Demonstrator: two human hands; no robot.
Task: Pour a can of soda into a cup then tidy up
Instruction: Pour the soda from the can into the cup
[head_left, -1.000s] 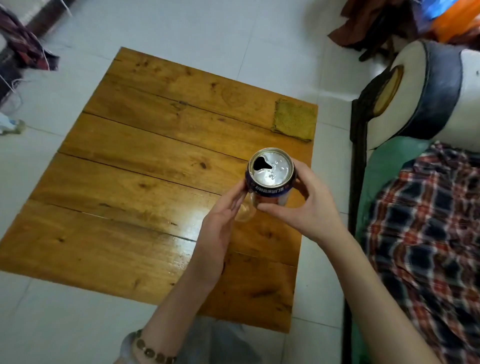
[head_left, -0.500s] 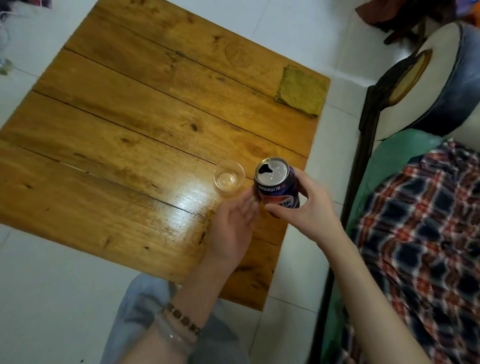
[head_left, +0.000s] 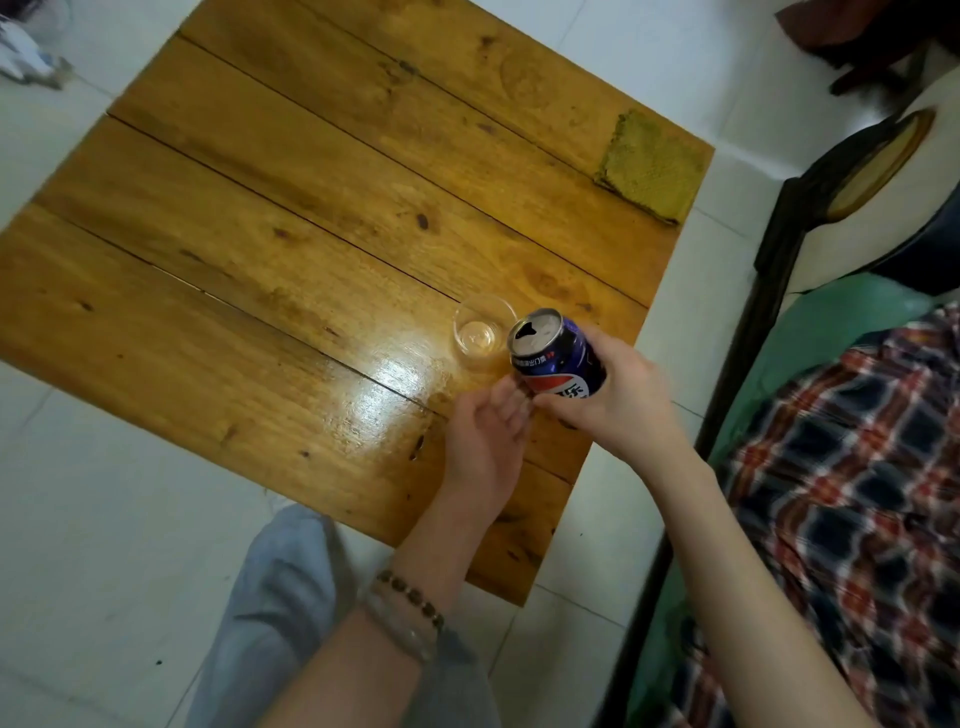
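Note:
A small clear cup (head_left: 480, 332) stands on the wooden table (head_left: 291, 249) near its right edge. My right hand (head_left: 618, 395) grips a dark blue soda can (head_left: 558, 356) with its tab hole open, tilted with its top toward the cup's right rim. No liquid is visible leaving the can. My left hand (head_left: 485, 441) lies palm up with relaxed fingers just below the can and cup; its fingertips are at the can's lower side, and I cannot tell whether they touch it.
A yellow-green cloth (head_left: 652, 166) lies at the table's far right corner. A bed with a plaid blanket (head_left: 852, 467) and dark frame (head_left: 748, 332) runs along the right. White tiled floor (head_left: 104, 519) surrounds the table; my grey-clad knee (head_left: 280, 597) is below.
The can has come down from over the cup to its right side and now tilts toward it. The left hand has dropped away from the cup. The view has shifted closer.

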